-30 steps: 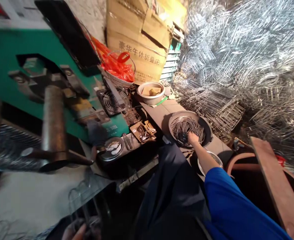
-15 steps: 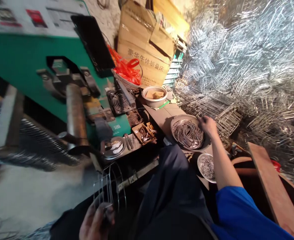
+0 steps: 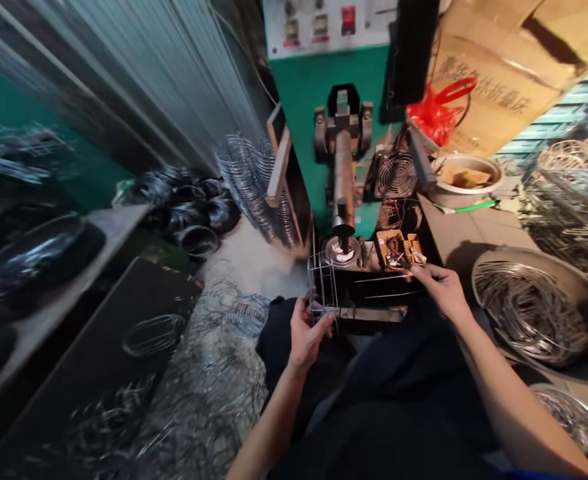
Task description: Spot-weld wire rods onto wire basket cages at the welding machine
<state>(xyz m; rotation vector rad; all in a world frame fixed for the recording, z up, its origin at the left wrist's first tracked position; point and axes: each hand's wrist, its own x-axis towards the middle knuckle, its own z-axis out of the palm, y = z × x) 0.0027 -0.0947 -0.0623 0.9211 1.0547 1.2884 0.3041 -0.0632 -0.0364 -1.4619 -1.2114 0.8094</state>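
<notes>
My left hand (image 3: 308, 333) is closed around the lower part of a wire frame (image 3: 323, 277), a small cage of thin metal rods standing up from my fingers. In a pinch at the right, my right hand (image 3: 438, 288) holds a thin metal wire (image 3: 387, 277) that points left toward the frame. Just beyond both hands is the green machine (image 3: 294, 100) with its round metal arm (image 3: 343, 180). Beneath that arm's tip lies a round dish (image 3: 355, 257) with white bits in it.
A wide bowl of bent wires (image 3: 534, 307) stands at the right, with another bowl of small metal pieces (image 3: 569, 427) nearer me. Small open boxes (image 3: 399, 250) sit beside the machine. Wire coils (image 3: 259, 180) hang at its left. Loose wire (image 3: 209, 387) covers the floor.
My view has swung left. My right hand has come away from the bowl of bent wires with a wire and moved close to my left hand, which has raised the wire frame beside the machine.
</notes>
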